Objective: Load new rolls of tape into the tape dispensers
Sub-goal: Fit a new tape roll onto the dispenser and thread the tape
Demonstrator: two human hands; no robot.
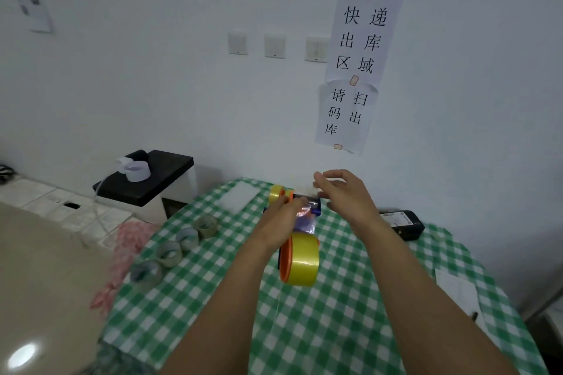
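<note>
A blue and orange tape dispenser (pixel 306 219) is held up over the green checked table (pixel 350 313), with a yellow tape roll (pixel 301 259) mounted on its near end. My left hand (pixel 281 216) grips the dispenser's body from the left. My right hand (pixel 344 192) pinches a clear strip of tape (pixel 304 192) at the dispenser's far end. A second yellow roll on an orange hub (pixel 277 193) lies on the table just behind my left hand.
Several empty tape cores (pixel 175 248) lie in a diagonal row on the table's left side. A black package (pixel 402 222) sits at the right, white paper (pixel 457 289) nearer right, and a white pad (pixel 240 196) at the far edge. A black-topped box (pixel 146 183) stands left.
</note>
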